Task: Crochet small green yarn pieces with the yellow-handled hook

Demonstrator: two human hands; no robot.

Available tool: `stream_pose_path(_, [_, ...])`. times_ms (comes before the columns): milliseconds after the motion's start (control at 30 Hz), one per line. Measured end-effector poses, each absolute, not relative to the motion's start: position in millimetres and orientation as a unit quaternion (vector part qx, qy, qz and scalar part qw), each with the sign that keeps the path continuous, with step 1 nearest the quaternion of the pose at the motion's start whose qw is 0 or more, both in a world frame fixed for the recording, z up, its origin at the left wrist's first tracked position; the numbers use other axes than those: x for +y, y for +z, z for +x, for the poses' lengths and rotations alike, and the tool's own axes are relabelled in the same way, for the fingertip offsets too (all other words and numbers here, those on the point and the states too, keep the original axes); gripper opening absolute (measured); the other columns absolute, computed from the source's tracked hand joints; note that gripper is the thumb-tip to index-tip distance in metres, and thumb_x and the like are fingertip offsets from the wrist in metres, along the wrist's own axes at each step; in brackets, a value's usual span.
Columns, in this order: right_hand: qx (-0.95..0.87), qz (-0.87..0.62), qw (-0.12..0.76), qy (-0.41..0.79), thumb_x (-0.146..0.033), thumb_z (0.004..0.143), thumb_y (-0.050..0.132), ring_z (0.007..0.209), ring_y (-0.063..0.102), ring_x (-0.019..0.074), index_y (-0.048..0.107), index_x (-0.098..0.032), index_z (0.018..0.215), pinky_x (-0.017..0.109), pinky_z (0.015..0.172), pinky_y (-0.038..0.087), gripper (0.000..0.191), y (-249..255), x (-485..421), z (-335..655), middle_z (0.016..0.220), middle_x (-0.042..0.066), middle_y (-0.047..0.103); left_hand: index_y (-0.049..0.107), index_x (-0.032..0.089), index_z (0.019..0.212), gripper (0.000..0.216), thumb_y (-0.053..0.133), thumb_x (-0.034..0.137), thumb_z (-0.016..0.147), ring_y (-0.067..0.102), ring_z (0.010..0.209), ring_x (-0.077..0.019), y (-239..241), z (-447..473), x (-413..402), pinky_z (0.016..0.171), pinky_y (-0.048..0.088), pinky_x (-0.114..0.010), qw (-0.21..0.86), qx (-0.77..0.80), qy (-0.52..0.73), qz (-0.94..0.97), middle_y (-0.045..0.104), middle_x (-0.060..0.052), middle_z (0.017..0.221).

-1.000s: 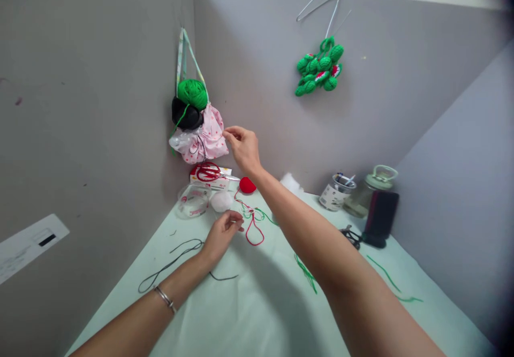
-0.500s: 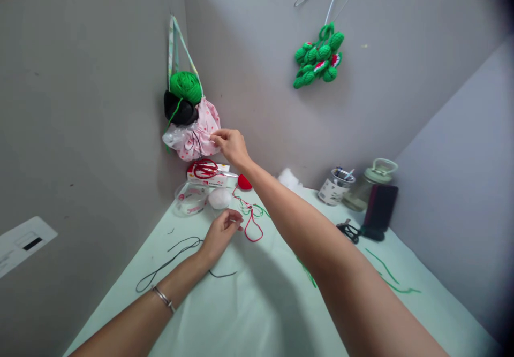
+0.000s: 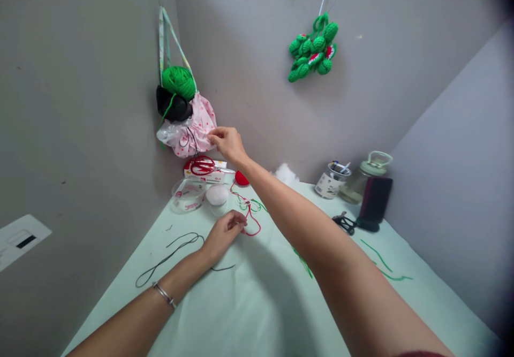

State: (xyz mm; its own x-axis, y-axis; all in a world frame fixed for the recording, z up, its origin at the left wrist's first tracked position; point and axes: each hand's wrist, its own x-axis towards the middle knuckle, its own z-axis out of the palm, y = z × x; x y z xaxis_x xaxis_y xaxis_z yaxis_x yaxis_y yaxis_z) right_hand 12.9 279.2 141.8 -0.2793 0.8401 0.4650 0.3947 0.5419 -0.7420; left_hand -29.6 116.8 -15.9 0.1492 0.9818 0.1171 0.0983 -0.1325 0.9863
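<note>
My right hand (image 3: 228, 142) reaches out to the pink dotted drawstring bag (image 3: 203, 115) hanging in the corner. Its thumb and finger are pinched together at the bag's right side; what lies between them is too small to make out. Low over the table, my left hand (image 3: 225, 232) has curled, closed fingers. Their tips meet the edge of a red yarn loop (image 3: 256, 230), and I cannot tell whether they grip it. Beside the left wrist lies a dark cord (image 3: 155, 268), partly hidden under the arm. A red rounded piece (image 3: 241, 178) sits behind the tangled yarn.
A green yarn ball (image 3: 179, 82) and a black item top the bag. Red-handled scissors (image 3: 203, 166) rest on a box, near a clear container (image 3: 188, 196) and white stuffing (image 3: 217, 195). Rightward stand a pen cup (image 3: 332, 181), a bottle (image 3: 363, 177) and a phone (image 3: 375, 200). Green crocheted pieces (image 3: 314, 52) hang above.
The view has shifted slightly. My left hand has moved a little right, up to the red loop. My right hand keeps its pinch at the bag.
</note>
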Motion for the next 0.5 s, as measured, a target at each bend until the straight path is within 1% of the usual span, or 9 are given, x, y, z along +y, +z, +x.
stream_pose_path(100, [-0.754,-0.411,0.445,0.255,-0.023,0.09,0.067,0.082,0.064,0.0157,0.078,-0.018,0.092,0.03,0.086,0.05,0.012,144.5,279.5,4.0,0.087,0.002,0.072,0.065,0.021,0.092,0.02,0.062,0.037,0.081,0.07,0.086,-0.023,-16.7,-30.3,117.6,0.088,0.053,-0.037,0.47,0.459,0.46,0.597,0.072,-0.005,0.091])
stream_pose_path(200, [-0.748,-0.418,0.451,0.25,-0.024,0.093,0.065,0.086,0.064,0.0161,0.077,-0.018,0.097,0.03,0.087,0.05,0.014,146.1,274.8,-0.3,0.091,0.003,0.072,0.065,0.021,0.09,0.02,0.062,0.039,0.08,0.07,0.085,-0.0229,-16.6,-31.8,118.4,0.086,0.054,-0.037,0.469,0.461,0.453,0.602,0.072,-0.005,0.089])
stream_pose_path(300, [-0.753,-0.42,0.446,0.241,-0.026,0.099,0.059,0.086,0.065,0.0156,0.075,-0.018,0.103,0.029,0.085,0.05,0.019,142.8,256.1,9.7,0.09,0.002,0.073,0.065,0.022,0.088,0.021,0.063,0.041,0.08,0.069,0.082,-0.0233,-14.9,-33.9,118.5,0.085,0.053,-0.038,0.474,0.458,0.444,0.607,0.072,-0.004,0.086])
stream_pose_path(367, [-0.785,-0.373,0.432,0.242,-0.025,0.104,0.051,0.085,0.065,0.0146,0.074,-0.016,0.105,0.027,0.083,0.049,0.025,134.8,232.7,26.6,0.09,0.002,0.074,0.065,0.022,0.089,0.022,0.064,0.043,0.08,0.069,0.082,-0.0242,-13.5,-35.6,119.0,0.085,0.053,-0.038,0.476,0.457,0.438,0.61,0.072,-0.003,0.085])
stream_pose_path(400, [-0.798,-0.357,0.422,0.24,-0.027,0.105,0.05,0.085,0.065,0.0136,0.073,-0.017,0.105,0.025,0.082,0.049,0.026,128.7,217.7,38.1,0.09,0.001,0.074,0.065,0.022,0.088,0.023,0.064,0.043,0.081,0.069,0.082,-0.0246,-13.0,-36.3,119.4,0.085,0.052,-0.039,0.476,0.458,0.435,0.612,0.072,-0.003,0.085])
stream_pose_path(467, [-0.816,-0.345,0.4,0.234,-0.03,0.104,0.055,0.082,0.065,0.012,0.074,-0.02,0.098,0.023,0.079,0.047,0.022,111.7,182.9,66.5,0.09,-0.002,0.074,0.065,0.022,0.087,0.023,0.064,0.045,0.082,0.069,0.083,-0.026,-12.1,-37.2,119.9,0.086,0.051,-0.039,0.473,0.462,0.43,0.615,0.071,-0.003,0.08])
stream_pose_path(500, [-0.825,-0.342,0.385,0.232,-0.03,0.102,0.059,0.082,0.064,0.0118,0.074,-0.021,0.095,0.023,0.077,0.047,0.019,101.0,164.3,83.1,0.091,-0.002,0.074,0.065,0.022,0.086,0.024,0.065,0.045,0.082,0.069,0.086,-0.0266,-11.8,-37.4,119.7,0.087,0.05,-0.039,0.473,0.461,0.427,0.617,0.072,-0.003,0.081])
